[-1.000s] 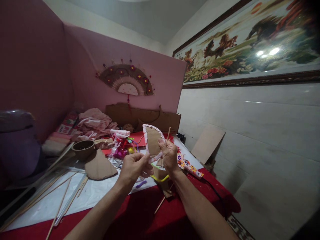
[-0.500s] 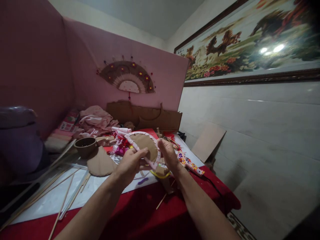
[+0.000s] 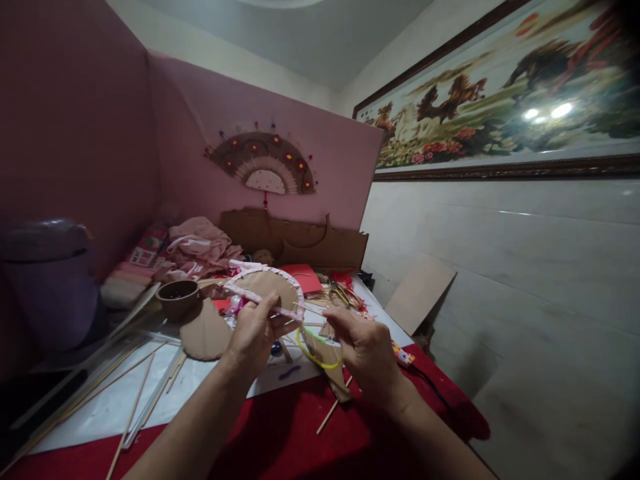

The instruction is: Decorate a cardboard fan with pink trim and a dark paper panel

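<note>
My left hand [image 3: 254,335] grips the lower edge of a half-round cardboard piece [image 3: 273,285], thumb on its brown face. Pale pink fabric is folded over the rim of that piece. In my right hand [image 3: 367,350], a thin pale stick [image 3: 310,309] is pinched, its tip at the piece's right edge. Below the hands lies a cardboard scrap [image 3: 336,383] with a yellow strip [image 3: 320,362] curving around it. A patterned tool-like object [image 3: 403,355] shows partly behind my right wrist.
On the table are a brown bowl [image 3: 179,300], a cardboard cutout [image 3: 206,333], several wooden sticks [image 3: 135,407], scissors [image 3: 345,293], red paper [image 3: 303,278] and pink cloth [image 3: 205,243]. A decorated fan [image 3: 265,160] hangs on the pink board behind. A purple bin [image 3: 50,293] stands left.
My right hand has left the cardboard piece's right edge, dropped lower to the right, and now holds a thin stick. My left hand has shifted slightly left with the piece.
</note>
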`<control>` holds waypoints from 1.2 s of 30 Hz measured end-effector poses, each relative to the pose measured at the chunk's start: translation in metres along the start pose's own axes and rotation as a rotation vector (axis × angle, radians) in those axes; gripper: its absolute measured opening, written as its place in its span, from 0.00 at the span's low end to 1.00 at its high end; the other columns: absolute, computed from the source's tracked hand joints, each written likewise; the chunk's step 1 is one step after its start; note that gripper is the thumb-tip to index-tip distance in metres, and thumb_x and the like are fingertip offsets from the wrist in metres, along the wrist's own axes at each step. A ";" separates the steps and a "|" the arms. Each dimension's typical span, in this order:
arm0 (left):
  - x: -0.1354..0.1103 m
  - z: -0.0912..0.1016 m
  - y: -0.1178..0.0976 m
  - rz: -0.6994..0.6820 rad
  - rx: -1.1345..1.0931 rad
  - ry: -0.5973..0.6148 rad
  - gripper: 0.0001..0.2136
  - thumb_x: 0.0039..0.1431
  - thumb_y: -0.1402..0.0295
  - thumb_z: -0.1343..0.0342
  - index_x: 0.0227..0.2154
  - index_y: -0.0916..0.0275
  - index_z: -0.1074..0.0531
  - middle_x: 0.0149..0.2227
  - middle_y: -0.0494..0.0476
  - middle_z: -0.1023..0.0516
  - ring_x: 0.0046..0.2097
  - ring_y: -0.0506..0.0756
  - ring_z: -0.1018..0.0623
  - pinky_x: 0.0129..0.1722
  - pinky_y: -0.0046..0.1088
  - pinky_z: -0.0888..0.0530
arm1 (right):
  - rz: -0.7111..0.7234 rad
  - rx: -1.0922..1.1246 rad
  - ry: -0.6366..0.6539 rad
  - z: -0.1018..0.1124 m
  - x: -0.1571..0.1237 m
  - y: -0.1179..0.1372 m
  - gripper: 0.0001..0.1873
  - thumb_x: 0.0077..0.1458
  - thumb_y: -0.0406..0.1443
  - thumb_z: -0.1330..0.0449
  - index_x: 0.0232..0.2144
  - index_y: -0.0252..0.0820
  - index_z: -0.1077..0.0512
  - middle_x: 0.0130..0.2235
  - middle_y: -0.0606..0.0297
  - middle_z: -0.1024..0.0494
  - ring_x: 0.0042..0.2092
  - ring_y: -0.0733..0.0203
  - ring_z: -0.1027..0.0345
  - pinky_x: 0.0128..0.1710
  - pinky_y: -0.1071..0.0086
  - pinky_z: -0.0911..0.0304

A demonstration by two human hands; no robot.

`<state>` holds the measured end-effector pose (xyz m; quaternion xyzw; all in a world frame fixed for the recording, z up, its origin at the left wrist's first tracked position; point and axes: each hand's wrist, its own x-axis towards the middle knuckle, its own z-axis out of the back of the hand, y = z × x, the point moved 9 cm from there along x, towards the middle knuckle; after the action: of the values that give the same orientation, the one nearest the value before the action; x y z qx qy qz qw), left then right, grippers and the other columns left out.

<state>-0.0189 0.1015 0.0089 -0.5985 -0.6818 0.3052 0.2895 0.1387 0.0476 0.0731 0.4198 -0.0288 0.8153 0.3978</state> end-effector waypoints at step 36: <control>0.002 0.003 0.000 -0.027 -0.006 -0.043 0.06 0.49 0.76 0.45 0.23 0.64 0.38 0.16 0.47 0.29 0.21 0.55 0.23 0.29 0.39 0.22 | 0.067 -0.276 -0.053 -0.019 -0.020 0.005 0.12 0.51 0.26 0.48 0.35 0.41 0.29 0.26 0.63 0.26 0.28 0.62 0.34 0.27 0.72 0.51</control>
<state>-0.0215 0.1031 0.0072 -0.5834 -0.6969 0.3117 0.2771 0.1291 0.0386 0.0476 0.3812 -0.1651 0.8051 0.4233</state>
